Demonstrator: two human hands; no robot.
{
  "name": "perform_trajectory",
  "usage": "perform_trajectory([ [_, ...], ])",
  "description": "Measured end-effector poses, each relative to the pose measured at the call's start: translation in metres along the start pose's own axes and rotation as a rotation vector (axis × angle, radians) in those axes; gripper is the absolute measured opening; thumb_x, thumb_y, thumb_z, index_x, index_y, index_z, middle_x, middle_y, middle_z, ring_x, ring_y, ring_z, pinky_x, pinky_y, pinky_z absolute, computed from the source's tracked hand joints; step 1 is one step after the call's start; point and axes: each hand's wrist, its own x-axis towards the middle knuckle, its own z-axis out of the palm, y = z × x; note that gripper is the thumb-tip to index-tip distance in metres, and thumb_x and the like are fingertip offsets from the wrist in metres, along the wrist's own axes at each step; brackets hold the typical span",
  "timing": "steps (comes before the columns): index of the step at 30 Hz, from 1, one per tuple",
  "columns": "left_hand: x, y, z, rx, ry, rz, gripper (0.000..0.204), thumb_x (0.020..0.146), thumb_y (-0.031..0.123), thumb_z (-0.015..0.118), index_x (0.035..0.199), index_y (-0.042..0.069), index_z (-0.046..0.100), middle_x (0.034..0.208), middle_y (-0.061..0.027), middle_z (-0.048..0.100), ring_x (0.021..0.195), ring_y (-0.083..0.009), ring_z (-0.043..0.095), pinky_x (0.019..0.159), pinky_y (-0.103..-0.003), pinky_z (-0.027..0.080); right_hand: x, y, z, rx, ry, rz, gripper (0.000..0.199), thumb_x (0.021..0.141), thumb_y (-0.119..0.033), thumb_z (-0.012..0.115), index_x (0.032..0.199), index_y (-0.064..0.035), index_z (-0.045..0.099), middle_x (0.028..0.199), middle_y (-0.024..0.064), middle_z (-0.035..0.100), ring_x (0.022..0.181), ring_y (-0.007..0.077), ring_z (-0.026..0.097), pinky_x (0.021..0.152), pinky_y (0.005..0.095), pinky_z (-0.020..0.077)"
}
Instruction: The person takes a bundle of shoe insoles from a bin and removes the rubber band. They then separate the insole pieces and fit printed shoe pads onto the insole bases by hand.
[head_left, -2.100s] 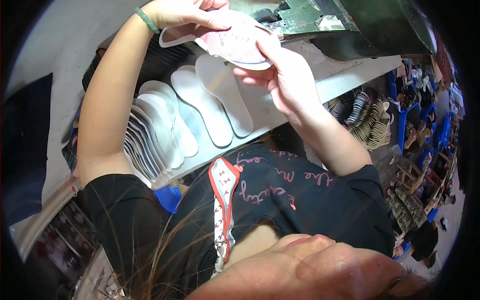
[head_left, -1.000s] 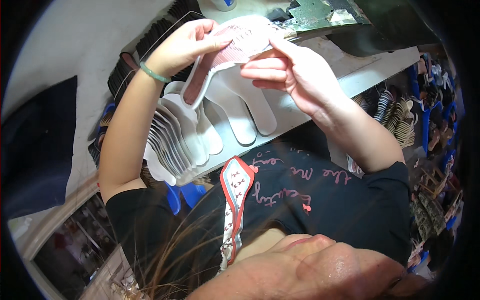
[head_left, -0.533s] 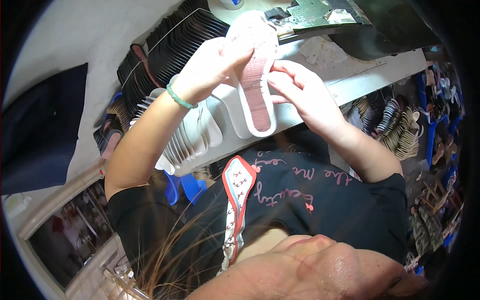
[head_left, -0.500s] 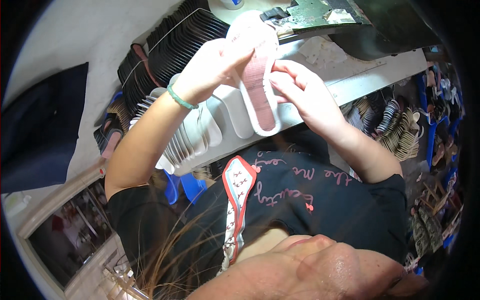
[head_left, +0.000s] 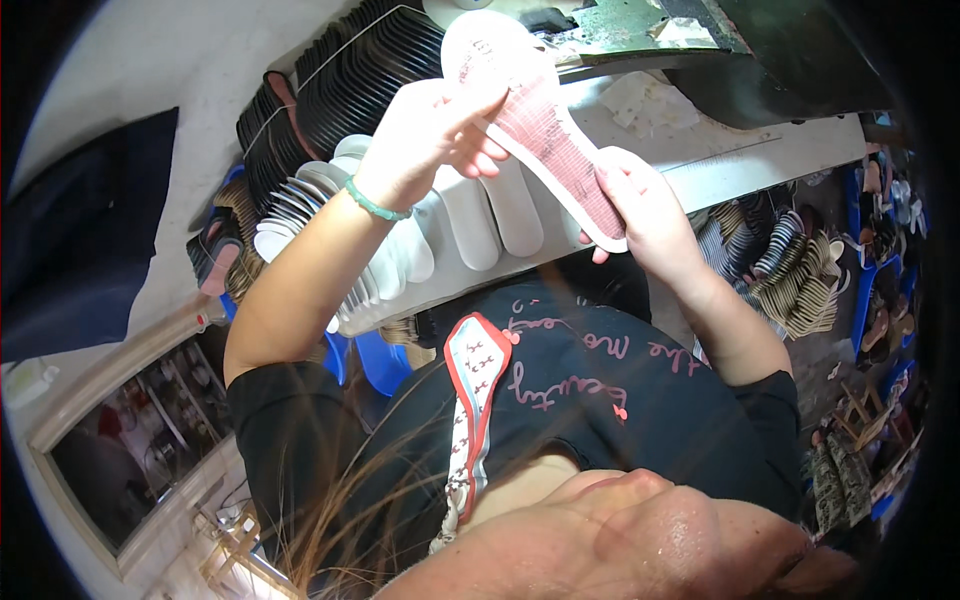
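Observation:
A shoe insole (head_left: 560,140) with a pink, woven-looking face and a white rim is held tilted above the table, its broad end up and left, its narrow end down and right. My left hand (head_left: 425,135), below a green bead bracelet (head_left: 377,203), grips its left edge near the broad end, thumb on the face. The narrow end sits in my right hand (head_left: 648,205), thumb on the face and fingers curled behind it. Beneath, two white insoles (head_left: 472,232) lie side by side on the table, next to a fanned row of more white insoles (head_left: 408,252).
A long tied stack of black soles (head_left: 372,75) stands at the far left of the white table (head_left: 800,140). A green machine bed (head_left: 620,35) overhangs the far side. Bundles of striped soles (head_left: 790,270) lie at the right, blue bins (head_left: 378,370) below the table's left end.
The insole has swung from nearly upright to a slant, its narrow end moving right. My right hand has shifted from its side edge to a hold around the narrow end. A second white insole shows on the table.

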Motion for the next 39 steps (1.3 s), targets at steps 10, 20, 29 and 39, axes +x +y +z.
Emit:
perform_trajectory([
  [10, 0.005, 0.006, -0.012, 0.123, 0.007, -0.086, 0.041, 0.084, 0.042, 0.066, 0.079, 0.001, 0.064, 0.057, -0.0070, 0.062, 0.042, -0.0087, 0.056, 0.040, -0.018, 0.040, 0.008, -0.012, -0.008, -0.180, -0.060, 0.009, 0.032, 0.098, -0.029, 0.043, 0.100, 0.0004, 0.055, 0.069, 0.0045, 0.058, 0.048, 0.0067, 0.054, 0.036, 0.0188, 0.0402],
  [20, 0.007, 0.015, -0.013, 0.212, 0.080, -0.028, 0.037, 0.090, 0.036, 0.060, 0.075, 0.002, 0.064, 0.051, 0.0004, 0.050, 0.038, -0.0040, 0.041, 0.037, -0.017, 0.032, 0.012, -0.026, -0.005, -0.173, -0.029, -0.005, 0.035, 0.097, -0.031, 0.043, 0.101, 0.0014, 0.057, 0.067, 0.0048, 0.061, 0.047, 0.0070, 0.056, 0.035, 0.0179, 0.0371],
  [29, 0.007, 0.026, -0.015, 0.284, 0.090, 0.029, 0.040, 0.088, 0.039, 0.062, 0.073, 0.001, 0.063, 0.047, 0.0018, 0.044, 0.038, -0.0029, 0.033, 0.038, -0.019, 0.023, 0.017, -0.028, -0.004, -0.146, -0.056, -0.093, 0.031, 0.096, -0.022, 0.044, 0.102, 0.0050, 0.058, 0.078, 0.0090, 0.061, 0.058, 0.0123, 0.059, 0.051, 0.0256, 0.0471],
  [39, 0.047, 0.027, -0.043, 0.411, 0.024, -0.114, 0.039, 0.093, 0.038, 0.055, 0.091, -0.001, 0.061, 0.054, 0.0004, 0.051, 0.043, -0.0062, 0.042, 0.041, -0.021, 0.031, 0.031, -0.032, -0.011, -0.633, 0.032, -0.400, 0.023, 0.088, -0.012, 0.048, 0.101, 0.0042, 0.059, 0.084, 0.0168, 0.060, 0.079, 0.0315, 0.058, 0.074, 0.0352, 0.0460],
])
